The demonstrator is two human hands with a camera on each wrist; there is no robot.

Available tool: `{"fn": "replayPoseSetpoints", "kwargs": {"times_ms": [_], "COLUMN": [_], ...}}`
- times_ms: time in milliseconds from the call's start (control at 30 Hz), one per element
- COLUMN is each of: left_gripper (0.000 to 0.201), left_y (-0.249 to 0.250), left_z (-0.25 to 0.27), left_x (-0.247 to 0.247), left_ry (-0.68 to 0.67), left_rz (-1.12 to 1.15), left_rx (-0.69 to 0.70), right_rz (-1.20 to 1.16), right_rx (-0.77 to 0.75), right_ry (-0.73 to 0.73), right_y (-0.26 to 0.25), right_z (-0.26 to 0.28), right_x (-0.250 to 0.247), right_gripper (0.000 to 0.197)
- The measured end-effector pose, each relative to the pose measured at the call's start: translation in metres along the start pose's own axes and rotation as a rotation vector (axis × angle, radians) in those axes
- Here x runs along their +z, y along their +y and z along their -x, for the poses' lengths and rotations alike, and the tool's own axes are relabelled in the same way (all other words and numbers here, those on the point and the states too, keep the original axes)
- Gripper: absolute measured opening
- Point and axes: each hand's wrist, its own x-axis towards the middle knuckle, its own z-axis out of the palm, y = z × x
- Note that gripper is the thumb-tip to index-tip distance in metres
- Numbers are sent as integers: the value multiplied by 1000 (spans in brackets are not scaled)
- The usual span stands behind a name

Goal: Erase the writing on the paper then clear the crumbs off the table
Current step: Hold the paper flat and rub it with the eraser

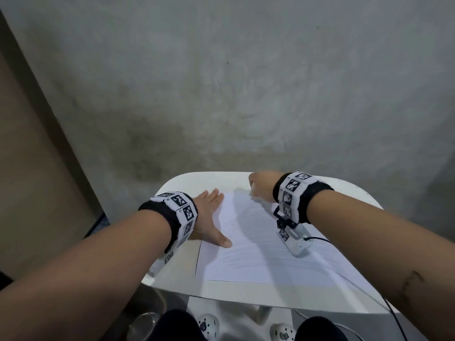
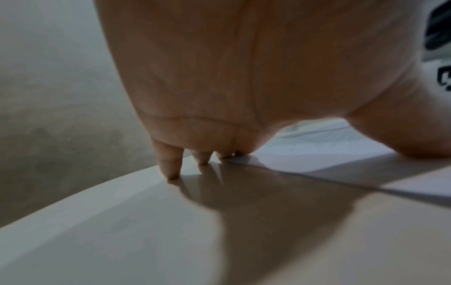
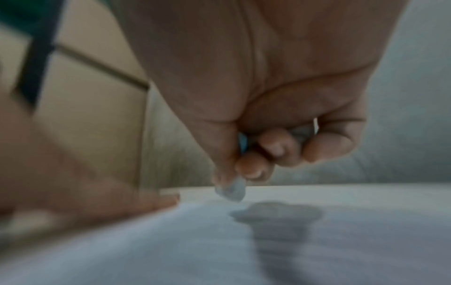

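Erasing underway at the far edge of the sheet.

The left hand (image 1: 209, 217) lies flat, pinning the white lined paper sheet (image 1: 258, 247) mid-bench (image 1: 172, 281). The right hand (image 1: 262, 187) pinches a small pale eraser (image 3: 230, 188) just above the far edge. Next: rub remaining marks, then sweep crumbs. No legible writing shows.

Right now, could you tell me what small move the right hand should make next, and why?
Probably lower the small white eraser onto the white lined paper sheet and rub: the right hand pinches it just above, while the left hand lies flat across its edge.
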Motion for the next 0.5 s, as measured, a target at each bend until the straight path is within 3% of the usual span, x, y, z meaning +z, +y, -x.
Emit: {"fn": "replayPoseSetpoints", "kwargs": {"times_ms": [133, 200, 267, 400, 500], "left_gripper": [129, 129, 130, 131, 127], "left_y": [0, 1, 3, 17, 25], "left_z": [1, 2, 3, -4, -5], "left_x": [-3, -12, -21, -18, -11], "left_ry": [58, 60, 36, 66, 81], "left_rz": [-58, -47, -35, -9, 9], "left_rx": [15, 32, 38, 56, 76], "right_rz": [-512, -663, -597, -135, 52], "right_rx": [44, 71, 56, 17, 44], "right_ry": [109, 79, 39, 16, -11], "right_y": [21, 29, 27, 5, -4], "right_z": [8, 14, 16, 15, 7], "right_x": [-16, -21, -19, -15, -10], "right_gripper": [10, 12, 16, 25, 8]}}
